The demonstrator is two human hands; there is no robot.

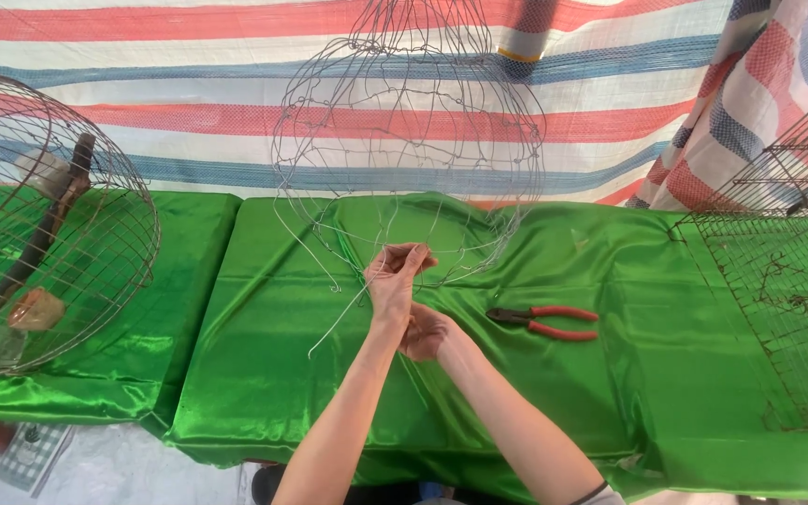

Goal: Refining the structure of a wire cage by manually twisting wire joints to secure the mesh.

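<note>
The left hand (395, 276) pinches loose wire ends at the bottom of the half-woven wire cage (409, 140), which stands on the green cloth (264, 355); the right hand (425, 332), just below, is curled around a strand. Judged mid-weave, the twist needs steady tension. Red-handled pliers (544, 321) lie right of the cage.

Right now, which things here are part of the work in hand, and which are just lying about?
In hand:
left hand
right hand
wire frame

Lying about:
red pliers
round wire cage
flat wire grid
green cloth
</note>
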